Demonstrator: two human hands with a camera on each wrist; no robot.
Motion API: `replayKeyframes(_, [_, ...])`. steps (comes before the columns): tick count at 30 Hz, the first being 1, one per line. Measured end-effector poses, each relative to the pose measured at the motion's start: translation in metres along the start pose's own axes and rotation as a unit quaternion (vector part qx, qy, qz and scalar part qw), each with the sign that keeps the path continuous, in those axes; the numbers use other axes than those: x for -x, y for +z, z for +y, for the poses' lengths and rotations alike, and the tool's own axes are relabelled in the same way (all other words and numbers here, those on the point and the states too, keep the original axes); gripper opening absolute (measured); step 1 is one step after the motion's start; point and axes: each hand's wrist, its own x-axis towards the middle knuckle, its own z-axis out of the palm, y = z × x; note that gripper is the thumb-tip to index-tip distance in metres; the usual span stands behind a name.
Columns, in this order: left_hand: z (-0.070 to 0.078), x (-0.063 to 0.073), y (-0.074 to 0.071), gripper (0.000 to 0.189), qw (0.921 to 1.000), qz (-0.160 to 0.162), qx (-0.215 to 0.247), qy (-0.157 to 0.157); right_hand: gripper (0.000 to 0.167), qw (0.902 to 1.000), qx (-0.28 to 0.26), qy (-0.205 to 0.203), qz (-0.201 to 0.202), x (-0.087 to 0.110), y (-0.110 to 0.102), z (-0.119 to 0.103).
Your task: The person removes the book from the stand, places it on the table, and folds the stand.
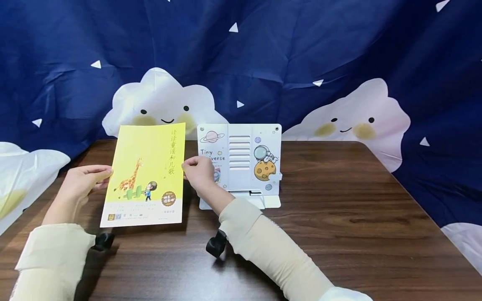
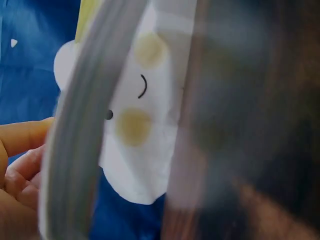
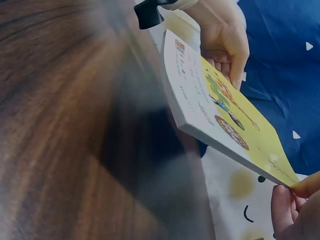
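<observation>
A yellow and white book (image 1: pixel 150 167) with a giraffe and a child on its cover is held up over the table, front cover facing me. My left hand (image 1: pixel 83 182) pinches its left edge, thumb on the cover side. At the opposite edge my right hand (image 1: pixel 201 172) pinches it between thumb and curled fingers. In the right wrist view the book (image 3: pixel 215 105) is tilted, with its thickness showing and both hands on it. Just behind my right hand stands a white book stand (image 1: pixel 239 156) with astronaut and planet prints, partly covered by that hand and forearm.
The stand's lower ledge (image 1: pixel 276 202) rests on the dark wooden table (image 1: pixel 346 217). Behind the table hangs a blue cloth (image 1: pixel 263 54) with smiling white clouds and small white triangles. Black wrist straps (image 1: pixel 216 244) hang below the sleeves.
</observation>
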Motion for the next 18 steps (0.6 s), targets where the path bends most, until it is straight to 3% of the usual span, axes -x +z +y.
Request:
replayKeyframes(3, [0.007, 0.011, 0.003, 0.026, 0.9997, -0.02, -0.011, -0.006, 0.005, 0.9992, 0.024, -0.032, 0.009, 0.003, 0.003, 0.003])
replayKeyframes(7, [-0.005, 0.007, -0.001, 0.026, 0.9997, -0.016, -0.015, -0.01, 0.003, 0.995, 0.062, -0.074, 0.027, 0.008, 0.011, 0.008])
replayKeyframes(10, [-0.014, 0.002, -0.006, 0.026, 0.9998, -0.016, -0.003, -0.013, 0.003, 0.994, 0.07, -0.079, 0.029, 0.011, 0.015, 0.011])
replayKeyframes(14, [-0.013, 0.003, -0.007, 0.026, 0.997, -0.045, 0.052, -0.036, 0.004, 0.9941, 0.075, -0.077, 0.017, 0.013, 0.018, 0.016])
replayKeyframes(18, [-0.018, 0.001, -0.006, 0.027, 0.996, -0.05, 0.059, -0.046, 0.005, 0.99, 0.109, -0.09, 0.001, 0.013, 0.018, 0.022])
